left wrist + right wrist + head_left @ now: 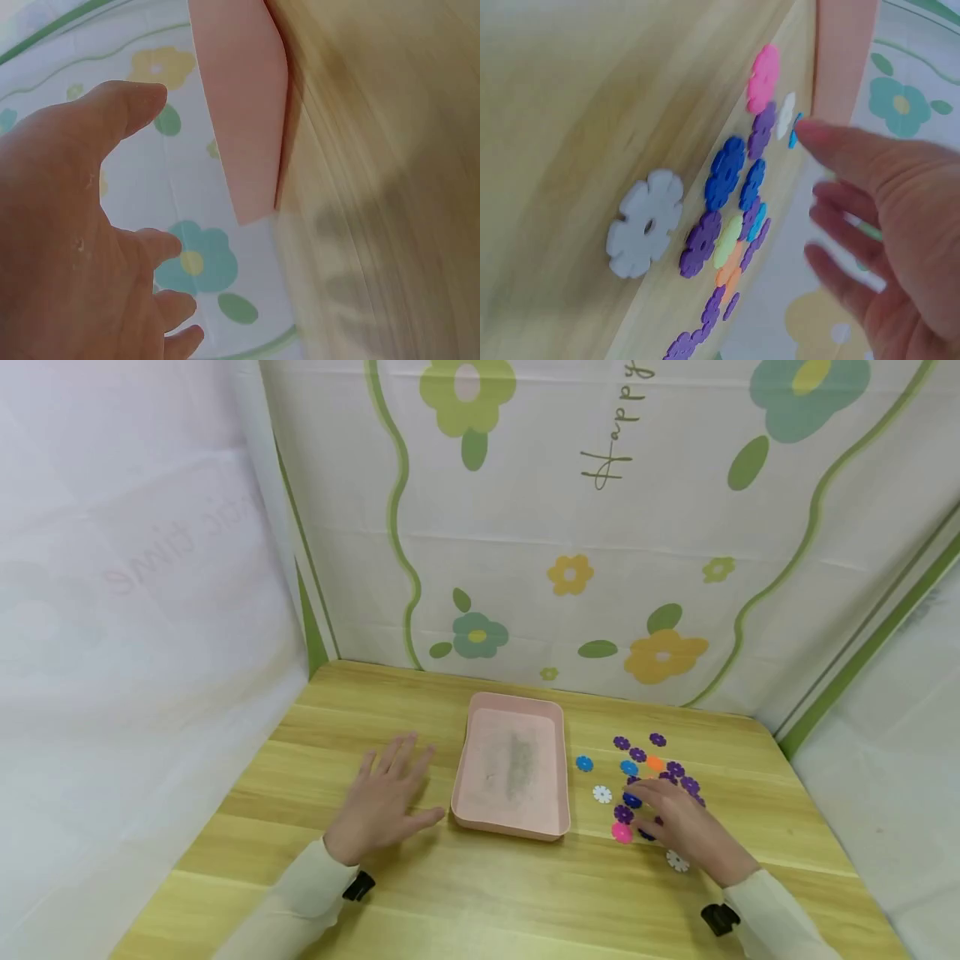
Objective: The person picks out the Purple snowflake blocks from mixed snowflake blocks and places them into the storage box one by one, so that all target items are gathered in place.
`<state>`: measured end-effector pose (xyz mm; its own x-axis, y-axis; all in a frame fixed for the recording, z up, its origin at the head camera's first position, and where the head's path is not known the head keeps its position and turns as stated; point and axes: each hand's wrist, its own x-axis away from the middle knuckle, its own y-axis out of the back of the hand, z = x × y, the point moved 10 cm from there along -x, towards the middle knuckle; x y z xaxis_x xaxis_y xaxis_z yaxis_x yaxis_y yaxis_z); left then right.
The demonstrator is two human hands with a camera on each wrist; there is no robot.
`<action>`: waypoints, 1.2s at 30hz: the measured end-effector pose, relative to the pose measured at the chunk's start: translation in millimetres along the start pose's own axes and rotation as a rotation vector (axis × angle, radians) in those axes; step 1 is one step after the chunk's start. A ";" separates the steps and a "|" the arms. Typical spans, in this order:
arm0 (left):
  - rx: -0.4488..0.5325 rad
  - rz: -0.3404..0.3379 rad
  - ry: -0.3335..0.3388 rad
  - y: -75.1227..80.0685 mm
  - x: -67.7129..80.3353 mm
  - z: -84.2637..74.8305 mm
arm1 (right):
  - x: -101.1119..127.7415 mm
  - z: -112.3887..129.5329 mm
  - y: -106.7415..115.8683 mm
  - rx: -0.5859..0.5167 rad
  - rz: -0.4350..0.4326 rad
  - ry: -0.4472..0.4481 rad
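A: Where are the flower-shaped discs [623,814]?
B: On the counter [465,902], right of the pink tray [512,829], under and around the right grip [678,818] — fingers loose, holding nothing.
A: And the left grip [382,806]?
B: Spread and empty, across the tray.
A: Best technique?
B: Pinch one disc by its rim — pressing flat would likely slide it.

The tray [480,793] sits on the counter [465,910], between my left grip [382,810] and the discs [629,768] scattered to its right. My right grip [682,817] hovers over those discs (a few lie closer to the tray), and a cloth [510,518] hangs behind the counter.
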<state>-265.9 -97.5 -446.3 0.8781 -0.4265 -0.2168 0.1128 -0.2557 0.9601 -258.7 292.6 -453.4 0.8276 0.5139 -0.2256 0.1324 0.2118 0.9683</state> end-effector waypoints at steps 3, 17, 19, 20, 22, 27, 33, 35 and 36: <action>0.015 0.032 -0.008 -3.1 -5.3 -9.8 | -4.4 -0.5 -7.3 -0.036 0.077 0.026; 0.063 0.175 -0.072 -27.2 -23.2 -52.1 | -15.9 -2.5 -26.4 -0.085 0.212 0.108; 0.062 0.179 -0.086 -30.4 -25.2 -56.1 | -16.2 -1.2 -27.2 -0.081 0.216 0.118; 0.058 0.181 -0.092 -31.6 -26.0 -58.0 | -16.3 -0.7 -27.3 -0.079 0.218 0.120; 0.056 0.183 -0.097 -34.8 -27.3 -60.1 | -17.0 0.2 -26.7 -0.083 0.217 0.126; 0.055 0.199 -0.088 -42.6 -28.7 -61.0 | -20.5 0.6 -25.2 -0.118 0.224 0.135; 0.064 0.208 -0.080 -48.1 -29.4 -59.9 | -29.2 -4.0 -26.6 -0.182 0.261 0.125; 0.059 0.205 -0.081 -48.6 -30.0 -59.9 | -32.6 -6.5 -27.8 -0.198 0.280 0.118; 0.056 0.207 -0.079 -48.8 -30.1 -59.9 | -34.2 -7.6 -28.3 -0.206 0.288 0.116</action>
<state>-270.0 -20.2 -476.1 0.8407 -0.5406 -0.0316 -0.0935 -0.2024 0.9748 -294.9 275.3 -473.9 0.7461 0.6651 0.0304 -0.2187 0.2017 0.9547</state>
